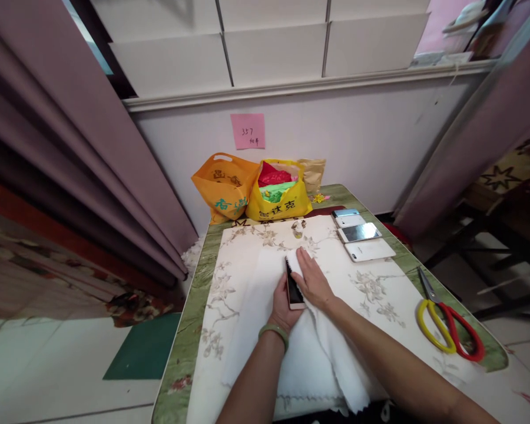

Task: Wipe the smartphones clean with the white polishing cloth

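A phone (pixel 294 288) with a dark screen and pale frame is tilted above a white cloth (pixel 256 335) at the middle of the table. My left hand (pixel 284 306), with a green bangle at the wrist, grips the phone from its left side and lower end. Against the phone's right edge lies my right hand (pixel 313 280), its fingers stretched forward over part of the white cloth. The cloth's folded part hangs down beneath my right forearm. Whether my right fingertips pinch any cloth is hard to see.
Several phones (pixel 360 232) lie at the back right. Scissors (pixel 441 324) with yellow and red handles rest at the right edge. A small bottle (pixel 297 229) stands beyond my hands. Behind it are an orange bag (pixel 225 182) and a yellow bag (pixel 282 203) of cloths.
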A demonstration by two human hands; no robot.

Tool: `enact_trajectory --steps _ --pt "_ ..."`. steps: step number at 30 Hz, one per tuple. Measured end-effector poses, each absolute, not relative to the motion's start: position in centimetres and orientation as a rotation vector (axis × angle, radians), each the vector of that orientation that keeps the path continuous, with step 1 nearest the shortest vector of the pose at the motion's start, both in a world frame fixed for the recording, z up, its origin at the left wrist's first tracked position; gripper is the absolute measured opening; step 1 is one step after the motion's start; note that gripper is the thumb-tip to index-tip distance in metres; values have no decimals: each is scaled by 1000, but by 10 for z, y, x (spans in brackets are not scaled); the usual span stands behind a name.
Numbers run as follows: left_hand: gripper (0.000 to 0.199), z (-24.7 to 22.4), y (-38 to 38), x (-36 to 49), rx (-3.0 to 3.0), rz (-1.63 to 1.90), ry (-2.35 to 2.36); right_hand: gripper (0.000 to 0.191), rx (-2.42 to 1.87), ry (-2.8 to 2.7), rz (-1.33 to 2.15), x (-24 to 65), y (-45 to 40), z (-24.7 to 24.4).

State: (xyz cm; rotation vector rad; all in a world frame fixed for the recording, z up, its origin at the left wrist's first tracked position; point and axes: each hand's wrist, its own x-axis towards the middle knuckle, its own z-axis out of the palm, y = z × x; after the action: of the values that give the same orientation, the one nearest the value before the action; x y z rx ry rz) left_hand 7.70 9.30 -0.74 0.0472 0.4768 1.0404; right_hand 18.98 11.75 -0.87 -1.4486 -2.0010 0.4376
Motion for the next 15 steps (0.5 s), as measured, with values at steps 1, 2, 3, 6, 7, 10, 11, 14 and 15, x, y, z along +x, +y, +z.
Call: enact_trajectory --steps 1,2,3,6,7,10,11,14,15 --pt "27 -7 93 77 44 1067 493 65 -1450 -1867 487 192 116 -11" --pt "24 -7 94 78 44 1089 506 62 -1448 -1713 554 195 114 -12" --pt "23 -7 95 78 46 1099 513 59 -1443 -1559 628 197 112 -13" --pt "32 -5 95 76 74 1046 474 57 -1429 -1206 823 204 106 -14" --pt "35 -4 95 75 81 1029 458 59 -1421 -1120 871 207 105 -13" --pt "36 -4 94 70 89 1049 422 66 -1400 -1012 930 222 103 -8" --pt "34 -5 94 69 87 1072 425 68 -1403 -1024 932 229 103 -6" --pt "31 -9 93 69 76 1119 482 74 -1436 -1120 909 245 103 -1" --pt "31 -10 93 69 71 1142 509 77 -1442 -1153 904 249 104 1"
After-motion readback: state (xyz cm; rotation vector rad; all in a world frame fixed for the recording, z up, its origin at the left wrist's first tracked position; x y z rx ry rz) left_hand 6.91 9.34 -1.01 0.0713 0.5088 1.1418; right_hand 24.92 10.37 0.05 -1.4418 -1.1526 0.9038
